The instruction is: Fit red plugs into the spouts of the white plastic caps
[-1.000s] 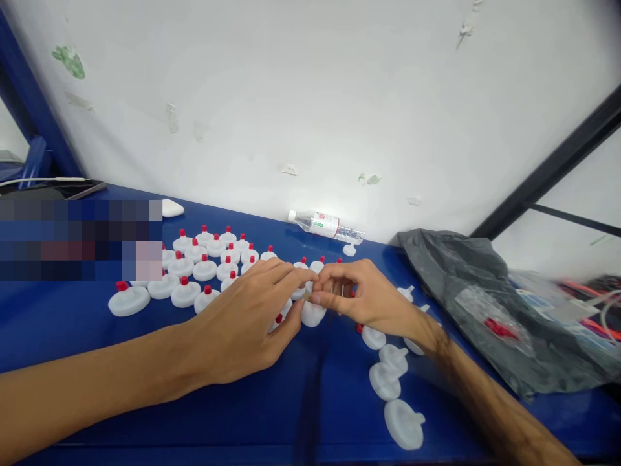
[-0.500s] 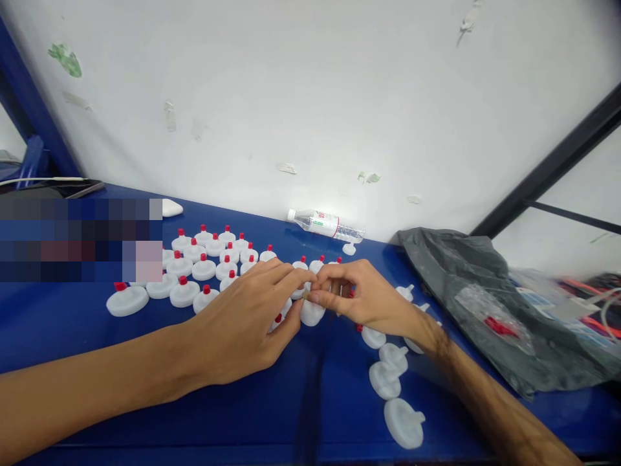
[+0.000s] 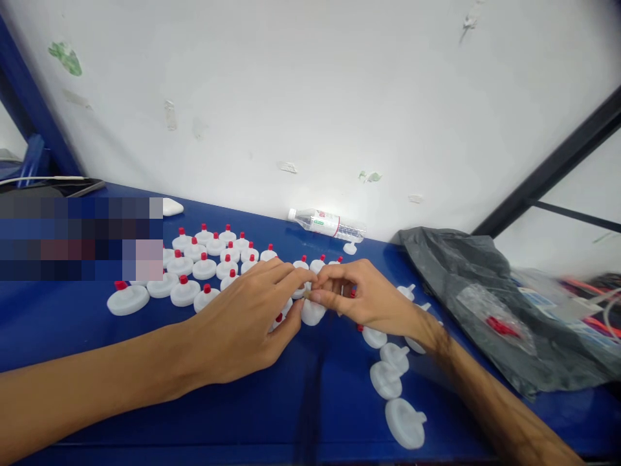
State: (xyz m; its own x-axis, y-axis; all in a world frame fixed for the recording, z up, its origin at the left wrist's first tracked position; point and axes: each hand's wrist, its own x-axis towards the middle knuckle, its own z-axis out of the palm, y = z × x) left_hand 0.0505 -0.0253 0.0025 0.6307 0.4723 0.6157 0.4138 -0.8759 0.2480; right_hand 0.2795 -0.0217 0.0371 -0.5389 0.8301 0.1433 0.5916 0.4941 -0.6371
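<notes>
My left hand point(image 3: 245, 320) and my right hand point(image 3: 366, 298) meet fingertip to fingertip over a white plastic disc point(image 3: 312, 312) on the blue table point(image 3: 301, 401). Both hands pinch together at that spot; what sits between the fingertips is too small to make out. To the left stand several white discs with red caps point(image 3: 204, 266) in rows. By my right wrist lie several white discs without caps point(image 3: 392, 382).
A clear water bottle point(image 3: 326, 224) lies against the white wall at the back. A grey plastic bag point(image 3: 480, 298) with red parts inside covers the table's right side. A white oval object point(image 3: 171, 207) rests at the back left. A black bar point(image 3: 548, 171) slants on the right.
</notes>
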